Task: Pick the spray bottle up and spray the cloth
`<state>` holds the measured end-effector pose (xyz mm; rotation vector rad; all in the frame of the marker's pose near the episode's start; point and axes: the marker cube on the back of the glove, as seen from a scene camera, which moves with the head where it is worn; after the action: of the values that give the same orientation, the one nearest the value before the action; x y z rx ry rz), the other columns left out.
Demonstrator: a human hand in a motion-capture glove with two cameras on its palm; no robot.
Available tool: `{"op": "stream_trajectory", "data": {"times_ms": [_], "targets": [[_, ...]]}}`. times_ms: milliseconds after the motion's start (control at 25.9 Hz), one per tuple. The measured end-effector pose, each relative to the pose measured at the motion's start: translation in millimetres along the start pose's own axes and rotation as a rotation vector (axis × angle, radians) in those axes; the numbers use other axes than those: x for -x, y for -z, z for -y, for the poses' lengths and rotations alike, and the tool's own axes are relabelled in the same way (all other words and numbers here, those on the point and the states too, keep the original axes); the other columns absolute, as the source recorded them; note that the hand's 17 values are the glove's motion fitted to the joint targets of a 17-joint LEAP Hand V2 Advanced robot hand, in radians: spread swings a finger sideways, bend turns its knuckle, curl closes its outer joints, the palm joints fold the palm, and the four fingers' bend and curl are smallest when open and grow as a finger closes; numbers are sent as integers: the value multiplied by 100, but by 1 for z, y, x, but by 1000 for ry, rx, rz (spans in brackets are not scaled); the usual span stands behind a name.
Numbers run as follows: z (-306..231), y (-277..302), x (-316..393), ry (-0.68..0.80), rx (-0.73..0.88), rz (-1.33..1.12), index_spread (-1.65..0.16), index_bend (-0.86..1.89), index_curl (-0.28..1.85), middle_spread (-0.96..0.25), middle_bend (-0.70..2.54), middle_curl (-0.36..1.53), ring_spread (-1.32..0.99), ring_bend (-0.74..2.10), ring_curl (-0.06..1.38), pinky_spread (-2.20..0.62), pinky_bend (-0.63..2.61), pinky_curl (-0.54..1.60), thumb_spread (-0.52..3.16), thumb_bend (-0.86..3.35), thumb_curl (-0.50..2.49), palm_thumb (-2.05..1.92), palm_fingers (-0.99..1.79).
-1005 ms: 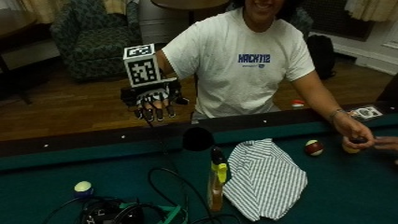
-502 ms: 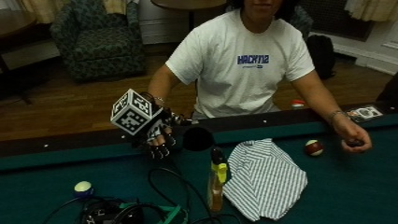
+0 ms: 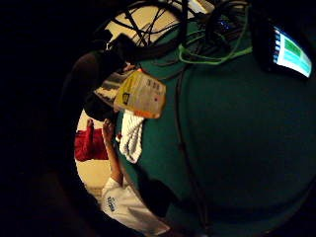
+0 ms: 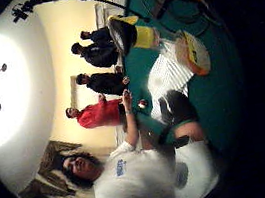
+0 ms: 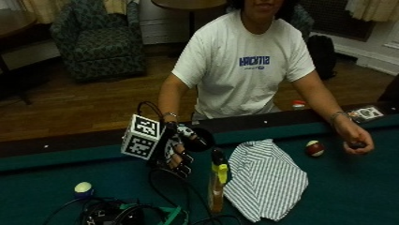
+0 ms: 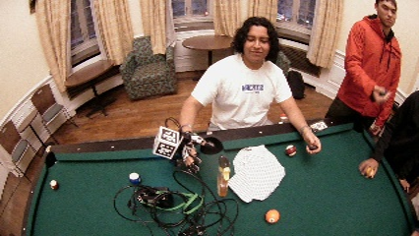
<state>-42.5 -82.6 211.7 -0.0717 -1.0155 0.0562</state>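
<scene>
The spray bottle (image 5: 216, 190) stands upright on the green felt, amber below with a yellow trigger and a dark nozzle. Its yellow label (image 3: 140, 94) shows close in the little finger side palm view, and the bottle (image 4: 192, 53) appears in the thumb side view too. A white cloth with thin stripes (image 5: 265, 180) lies spread right beside it, on the side away from my hand. My gloved right hand (image 5: 177, 157) hovers just left of the bottle, a little short of it. Its fingers hang relaxed and hold nothing.
A side pocket (image 5: 201, 139) opens in the rail behind the hand. Tangled cables and a device (image 5: 128, 213) lie near the front edge. A blue-and-white ball (image 5: 83, 189) sits at the left and a red one (image 5: 314, 148) beyond the cloth. The bare left hand (image 5: 358, 142) rests at the right.
My right hand has dropped from above the rail to just over the felt and come closer to the bottle. Bottle and cloth have stayed put.
</scene>
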Motion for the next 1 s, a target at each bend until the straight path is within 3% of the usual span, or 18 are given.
{"op": "stream_trajectory", "data": {"times_ms": [155, 309, 541, 696, 1005], "targets": [[19, -10, 3, -14, -55, 84, -44, 12, 21, -18, 18, 28, -16, 44, 28, 11, 54, 33, 101, 16, 39, 86, 66], [34, -15, 6, -19, -124, 126, -40, 3, 18, -18, 23, 31, -19, 58, 32, -13, 66, 35, 93, 13, 43, 89, 107], [49, -15, 10, -1, -278, 154, -33, 26, 28, -21, 41, 42, -20, 73, 43, -16, 82, 47, 86, 8, 47, 90, 143], [48, -16, 11, -17, -310, 202, -32, 53, 37, -23, 58, 49, -21, 82, 49, -15, 85, 52, 92, 9, 50, 92, 151], [39, -26, 10, -1, -277, 190, -28, 73, 49, -23, 83, 62, -21, 99, 59, -14, 94, 61, 90, 8, 58, 94, 130]]}}
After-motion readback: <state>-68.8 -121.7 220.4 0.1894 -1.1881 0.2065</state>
